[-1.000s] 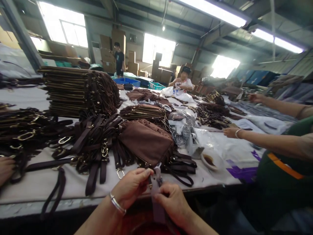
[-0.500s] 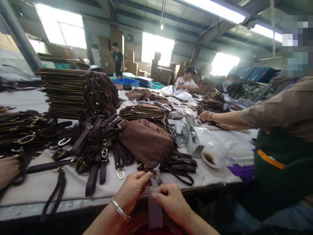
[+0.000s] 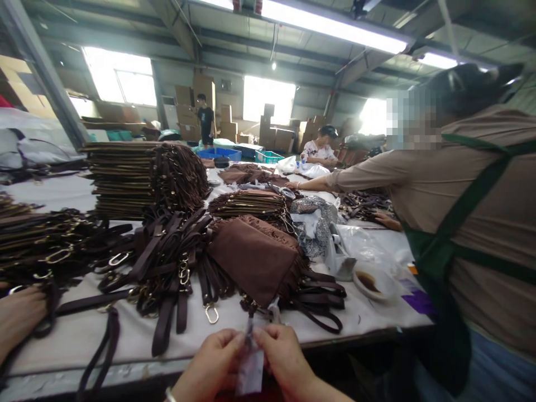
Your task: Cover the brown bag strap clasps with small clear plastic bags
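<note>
From the head camera, two hands meet at the bottom middle of the frame. The left hand [image 3: 213,365] and the right hand [image 3: 285,360] both pinch a small pale tag [image 3: 250,368] between thumb and fingertips. Their fingers are closed on it. The tag hangs down between the hands, below the near edge of the table [image 3: 75,340]. A thin dark strap end sticks up from the top of the tag, just in front of a brown bag [image 3: 251,257].

The brown bag lies flat in the middle of the frame, with fringe along its right side. To its left is a big heap of brown straps [image 3: 167,262] with gold clips. Behind them, in the upper left, stands a tall stack of bags [image 3: 121,178].

At the lower left edge, another person's hand [image 3: 19,318] rests on some straps.

On the right side, a person in a tan top and green apron [image 3: 464,223] leans over the table and reaches one arm toward the middle. Near this person sits a small white dish [image 3: 372,281] with something dark in it.
</note>
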Motion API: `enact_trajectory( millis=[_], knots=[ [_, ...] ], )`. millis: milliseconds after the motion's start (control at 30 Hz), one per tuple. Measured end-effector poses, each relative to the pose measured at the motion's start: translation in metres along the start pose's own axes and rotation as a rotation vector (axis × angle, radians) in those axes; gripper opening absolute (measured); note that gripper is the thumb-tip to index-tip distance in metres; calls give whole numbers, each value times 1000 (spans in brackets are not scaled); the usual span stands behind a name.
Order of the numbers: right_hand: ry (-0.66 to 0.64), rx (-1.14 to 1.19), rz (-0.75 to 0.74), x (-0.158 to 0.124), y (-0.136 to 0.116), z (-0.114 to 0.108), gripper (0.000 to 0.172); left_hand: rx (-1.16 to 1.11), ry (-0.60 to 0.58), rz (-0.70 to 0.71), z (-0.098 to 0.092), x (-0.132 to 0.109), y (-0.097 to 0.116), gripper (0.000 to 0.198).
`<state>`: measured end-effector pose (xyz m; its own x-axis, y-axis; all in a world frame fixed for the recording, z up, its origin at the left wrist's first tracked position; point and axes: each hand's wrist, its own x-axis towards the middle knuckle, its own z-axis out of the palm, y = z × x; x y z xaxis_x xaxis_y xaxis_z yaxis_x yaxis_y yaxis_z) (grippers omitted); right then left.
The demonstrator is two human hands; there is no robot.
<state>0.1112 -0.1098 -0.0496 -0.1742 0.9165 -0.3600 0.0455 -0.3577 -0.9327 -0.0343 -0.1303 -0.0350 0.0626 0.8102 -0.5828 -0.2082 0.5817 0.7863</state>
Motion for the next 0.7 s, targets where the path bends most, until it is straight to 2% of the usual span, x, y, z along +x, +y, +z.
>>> enact_trajectory(
  millis=[133, 233, 333, 400, 500, 600, 667, 700],
  knots=[
    [-54, -2, 49, 7, 5, 4, 52, 232, 127, 139, -6, 9, 0, 33],
    [-57, 47, 146, 9, 2, 6, 54, 415, 212, 314, -7, 17, 13, 29],
    [-54, 79, 153, 11, -2, 10, 51, 518, 276, 420, -7, 24, 28, 26],
    [-58, 105, 139, 14, -3, 13, 47, 540, 260, 409, -6, 27, 35, 25],
    [-45, 134, 140, 20, -3, 19, 44, 513, 175, 345, -2, 32, 41, 32],
    [-112, 64, 136, 20, -4, 18, 39, 491, 130, 328, 2, 35, 43, 38],
    [-162, -87, 39, 17, -7, 12, 35, 479, 133, 344, 4, 36, 44, 36],
    [-151, -199, -84, 14, -9, 6, 31, 468, 133, 347, 5, 36, 44, 35]
  ],
)
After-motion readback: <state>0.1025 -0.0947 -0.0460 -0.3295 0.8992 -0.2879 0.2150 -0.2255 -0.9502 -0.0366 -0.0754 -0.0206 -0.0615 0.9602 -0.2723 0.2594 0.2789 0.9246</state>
